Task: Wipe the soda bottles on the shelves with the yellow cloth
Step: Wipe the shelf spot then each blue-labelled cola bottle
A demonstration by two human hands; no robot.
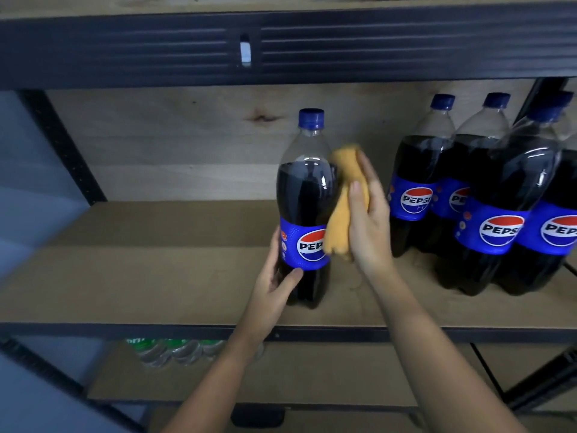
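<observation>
A large Pepsi bottle (304, 195) with a blue cap and blue label stands upright on the middle shelf (156, 276). My left hand (274, 282) grips its lower part, thumb on the front just under the label. My right hand (368, 220) holds the bunched yellow cloth (342, 207) against the bottle's right side, at shoulder-to-label height. Several more Pepsi bottles (487, 198) stand together at the right end of the same shelf.
A dark metal beam (281, 48) of the upper shelf runs overhead. A black upright (62, 145) stands at the left. On the lower shelf (296, 379) lie green-labelled clear bottles (175, 351). The left part of the middle shelf holds nothing.
</observation>
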